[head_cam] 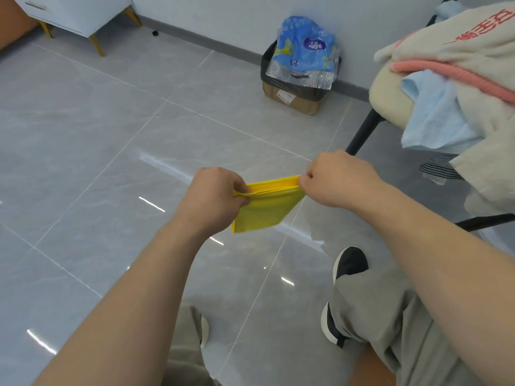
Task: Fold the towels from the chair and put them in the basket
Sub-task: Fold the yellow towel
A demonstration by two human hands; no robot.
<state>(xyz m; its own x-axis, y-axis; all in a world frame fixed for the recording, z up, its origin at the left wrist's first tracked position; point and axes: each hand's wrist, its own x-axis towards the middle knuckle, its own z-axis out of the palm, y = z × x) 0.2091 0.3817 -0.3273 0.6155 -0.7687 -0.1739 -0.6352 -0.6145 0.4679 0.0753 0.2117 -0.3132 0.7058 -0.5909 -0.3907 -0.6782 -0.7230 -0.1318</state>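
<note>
The person is standing over the grey tiled floor [111, 135] and holding a yellow towel [264, 210] up in front of them, clear of the ground. The towel is folded into a small flat packet of several layers, with its top edge stretched between the two fists and the rest hanging down.

The left hand [214, 196] is gripping the nine o'clock end of that top edge, fingers curled in and pinching the stacked layers. The right hand [337, 179] is gripping the three o'clock end the same way, knuckles up and thumb tucked against the cloth. Both hands are closed tight on the towel and neither is holding anything else.

At about two o'clock from the hands, the chair [387, 96] is standing with its cream seat and black legs. More laundry is lying heaped on it: a light blue towel [434, 118] is drooping over the front of the seat, a pink towel [451, 76] is lying across above it, and a beige cloth [479, 40] with red lettering is spreading over the top. Under the seat something striped is showing, possibly another cloth, though it is too shadowed to tell.

At twelve o'clock, against the wall, a cardboard box [292, 98] lined with a black bag is sitting with a blue packet [303, 45] resting on top. A white cabinet [75, 12] on gold legs is standing at ten o'clock. Down at five o'clock, one black shoe [348, 266] is planted on the tiles below a grey trouser leg.
</note>
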